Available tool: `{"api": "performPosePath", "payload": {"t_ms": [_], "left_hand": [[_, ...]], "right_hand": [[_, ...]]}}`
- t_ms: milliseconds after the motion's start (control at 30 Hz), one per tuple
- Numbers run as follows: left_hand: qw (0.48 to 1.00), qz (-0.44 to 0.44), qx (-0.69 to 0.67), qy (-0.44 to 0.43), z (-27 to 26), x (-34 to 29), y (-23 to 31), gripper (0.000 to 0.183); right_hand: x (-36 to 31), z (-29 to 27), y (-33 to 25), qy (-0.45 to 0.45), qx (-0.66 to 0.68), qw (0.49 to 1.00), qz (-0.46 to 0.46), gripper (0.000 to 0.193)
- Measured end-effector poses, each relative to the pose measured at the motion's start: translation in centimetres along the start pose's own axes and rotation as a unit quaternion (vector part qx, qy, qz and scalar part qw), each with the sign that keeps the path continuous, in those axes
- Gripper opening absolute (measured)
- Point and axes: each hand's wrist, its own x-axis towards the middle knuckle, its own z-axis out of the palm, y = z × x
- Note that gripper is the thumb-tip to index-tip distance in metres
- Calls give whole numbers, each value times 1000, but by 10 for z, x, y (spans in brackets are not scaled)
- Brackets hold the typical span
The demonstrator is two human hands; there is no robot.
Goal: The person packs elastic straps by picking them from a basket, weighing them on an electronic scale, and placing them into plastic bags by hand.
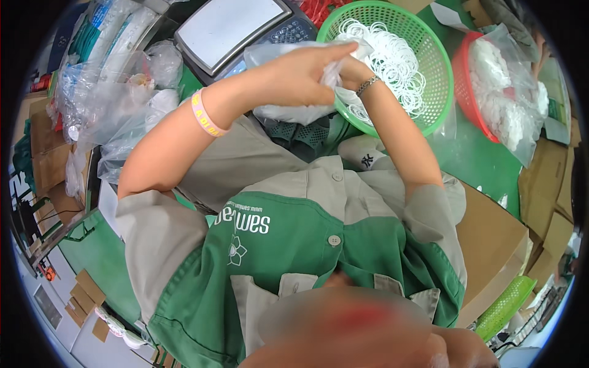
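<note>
My left hand (304,75), with a pink band at its wrist, grips a clear plastic bag (291,113), thumb and fingers on either side of the bunched film. Close against it, my right hand (353,72) is curled at the bag's gathered part. A metal bracelet circles that wrist. Most of the right fingers are hidden behind the left hand. Both hands are raised at the near left edge of a green perforated basket (446,80), which holds many thin white rings (396,67). What the bag contains, I cannot make out.
A scale (230,30) with a keypad stands left of the basket. To its right is a red basket (466,92) with bagged white items. Plastic bags (123,92) pile up at far left. An open cardboard box (491,245) and a light-green basket (506,306) sit at lower right.
</note>
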Motion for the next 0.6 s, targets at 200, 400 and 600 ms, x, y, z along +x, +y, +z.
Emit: {"api": "performPosePath", "payload": {"t_ms": [200, 400, 600], "left_hand": [[955, 23, -268, 126, -42, -3, 13, 68], [873, 114, -420, 223, -76, -25, 21, 60], [846, 196, -321, 379, -136, -66, 35, 46]], "right_hand": [[26, 11, -6, 65, -588, 764, -258, 61], [15, 12, -85, 171, -416, 876, -175, 44], [-13, 74, -168, 187, -607, 687, -352, 23]]}}
